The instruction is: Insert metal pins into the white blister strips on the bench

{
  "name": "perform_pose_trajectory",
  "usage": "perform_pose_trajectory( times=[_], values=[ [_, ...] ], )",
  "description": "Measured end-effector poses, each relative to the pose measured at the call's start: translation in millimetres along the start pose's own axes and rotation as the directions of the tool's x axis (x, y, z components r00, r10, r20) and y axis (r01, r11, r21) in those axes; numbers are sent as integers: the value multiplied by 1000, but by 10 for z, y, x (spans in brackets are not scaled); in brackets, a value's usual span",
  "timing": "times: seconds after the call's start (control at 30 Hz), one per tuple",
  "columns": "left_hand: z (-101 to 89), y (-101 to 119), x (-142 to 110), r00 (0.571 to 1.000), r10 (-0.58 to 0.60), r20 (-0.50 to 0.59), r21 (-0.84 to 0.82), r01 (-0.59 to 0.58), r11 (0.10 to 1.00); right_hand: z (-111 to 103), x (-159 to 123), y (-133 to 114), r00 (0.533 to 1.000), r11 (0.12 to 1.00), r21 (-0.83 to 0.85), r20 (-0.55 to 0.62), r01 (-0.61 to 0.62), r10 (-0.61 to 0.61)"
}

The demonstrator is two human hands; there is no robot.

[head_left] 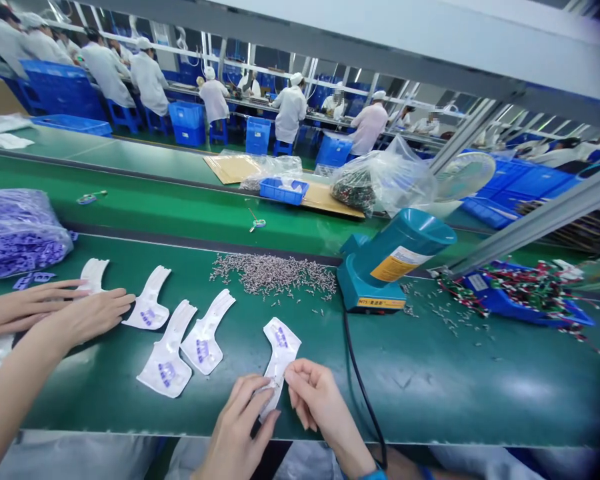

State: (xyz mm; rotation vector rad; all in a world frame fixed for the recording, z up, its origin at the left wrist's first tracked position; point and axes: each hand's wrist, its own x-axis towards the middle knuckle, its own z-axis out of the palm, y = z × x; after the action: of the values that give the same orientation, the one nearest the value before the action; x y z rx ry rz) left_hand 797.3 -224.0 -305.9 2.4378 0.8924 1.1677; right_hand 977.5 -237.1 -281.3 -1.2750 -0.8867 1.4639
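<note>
In front of me on the green bench lies a curved white plastic piece [281, 343] with a purple part set in its wide end. My left hand [241, 421] grips the narrow lower end, fingers on its left edge and thumb near the bottom. At the right edge of the same piece, my right hand [316, 395] is closed in a pinch; what its fingertips hold is too small to make out. Similar white pieces [166, 367] lie to the left. Behind them is a pile of tiny metal screws [275, 273].
A co-worker's hands [87, 313] reach over white pieces at left, near a bag of purple parts [20, 233]. A teal screw feeder [393, 260] with a black cable [357, 373] stands right of the pile. Further right, a blue bin [520, 300] holds wired parts. A conveyor [180, 203] runs behind.
</note>
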Motion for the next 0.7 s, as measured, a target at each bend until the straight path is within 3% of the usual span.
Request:
perform_pose_trajectory(
  times=[0.43, 0.7],
  values=[
    [-15, 11, 21, 999, -38, -6, -72, 38, 997, 105, 125, 19, 997, 992, -108, 32, -68, 72],
    [-12, -14, 18, 998, -54, 19, -102, 55, 993, 123, 75, -5, 999, 995, -94, 41, -30, 34]
  ],
)
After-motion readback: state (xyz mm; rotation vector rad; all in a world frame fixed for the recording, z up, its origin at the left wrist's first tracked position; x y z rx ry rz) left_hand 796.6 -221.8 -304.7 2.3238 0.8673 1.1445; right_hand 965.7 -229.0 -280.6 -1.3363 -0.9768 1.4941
